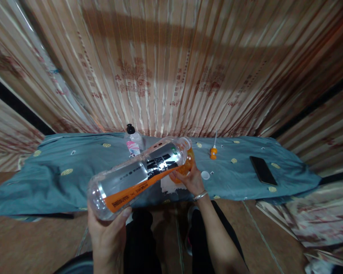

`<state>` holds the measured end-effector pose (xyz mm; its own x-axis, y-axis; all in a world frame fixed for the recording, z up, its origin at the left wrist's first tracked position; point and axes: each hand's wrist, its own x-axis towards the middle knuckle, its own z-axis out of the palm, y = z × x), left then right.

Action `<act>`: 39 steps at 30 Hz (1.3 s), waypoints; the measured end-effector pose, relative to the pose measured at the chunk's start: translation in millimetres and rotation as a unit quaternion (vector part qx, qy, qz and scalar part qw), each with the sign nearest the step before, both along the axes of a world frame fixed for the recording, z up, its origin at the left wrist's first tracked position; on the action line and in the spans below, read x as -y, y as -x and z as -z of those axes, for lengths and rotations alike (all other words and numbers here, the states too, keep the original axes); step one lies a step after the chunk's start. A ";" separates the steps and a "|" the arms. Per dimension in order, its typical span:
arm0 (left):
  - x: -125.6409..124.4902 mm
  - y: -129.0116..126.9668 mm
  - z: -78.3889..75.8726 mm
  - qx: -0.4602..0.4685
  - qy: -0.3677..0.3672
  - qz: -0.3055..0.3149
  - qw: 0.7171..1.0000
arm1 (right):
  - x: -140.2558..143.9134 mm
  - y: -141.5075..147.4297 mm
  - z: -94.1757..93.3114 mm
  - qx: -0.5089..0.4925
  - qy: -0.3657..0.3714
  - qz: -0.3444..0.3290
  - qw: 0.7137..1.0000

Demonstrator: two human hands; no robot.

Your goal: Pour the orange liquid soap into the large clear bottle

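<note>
A large clear plastic bottle (148, 165) with a silver and orange label lies tilted across the middle of the view. My left hand (107, 228) is closed around its base at the lower left, and its uncapped mouth points up and to the right. Behind that mouth, my right hand (191, 178) is wrapped around a translucent orange bottle (177, 176), which the large bottle partly covers. An orange pump top (213, 153) with a thin pale tube rests on the cloth to the right. A white round disc (205, 175) lies close to my right hand.
The bench is covered with blue-green patterned cloth (74, 160). A clear bottle with a black cap and pink label (133, 144) stands at the back left. To the right lies a black phone (263, 170). Pleated curtains (171, 68) rise directly behind the bench.
</note>
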<state>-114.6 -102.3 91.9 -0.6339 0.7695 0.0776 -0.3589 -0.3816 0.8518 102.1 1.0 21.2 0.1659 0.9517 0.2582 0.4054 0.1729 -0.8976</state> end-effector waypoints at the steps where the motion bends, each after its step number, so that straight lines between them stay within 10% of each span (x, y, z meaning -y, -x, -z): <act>1: 0.1 -0.1 -0.5 -0.002 -0.002 0.001 1.000 | 0.0 0.0 0.0 0.001 0.001 0.001 1.000; 39: -0.5 -1.7 -2.7 -0.004 -0.008 0.007 1.000 | 0.8 0.9 -3.1 -0.006 0.003 0.006 1.000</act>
